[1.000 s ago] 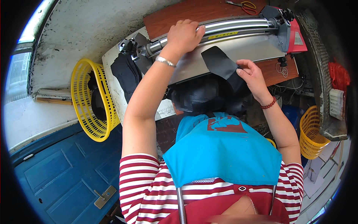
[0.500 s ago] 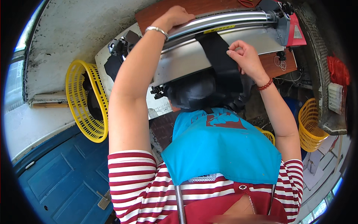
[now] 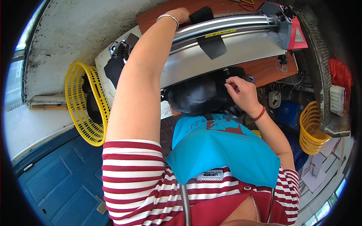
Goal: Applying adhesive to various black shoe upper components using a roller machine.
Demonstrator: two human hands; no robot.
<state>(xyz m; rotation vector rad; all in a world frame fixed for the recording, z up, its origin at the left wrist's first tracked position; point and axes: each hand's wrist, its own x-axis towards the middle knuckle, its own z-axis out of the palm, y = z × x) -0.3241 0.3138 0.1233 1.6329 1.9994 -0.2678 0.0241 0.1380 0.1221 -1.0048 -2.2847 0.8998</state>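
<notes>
The black piece (image 3: 212, 48) now straddles the steel roller (image 3: 230, 23), apparently fed through; the right hand (image 3: 242, 94), half-curled, has released it; the left hand (image 3: 181, 16) (grip hidden) is beside its far end.

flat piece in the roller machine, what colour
The flat piece is black, in the head view.

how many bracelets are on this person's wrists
2. A silver-coloured bracelet circles the left wrist, and a red beaded bracelet circles the right wrist. No others show, and none seems hidden.
</notes>
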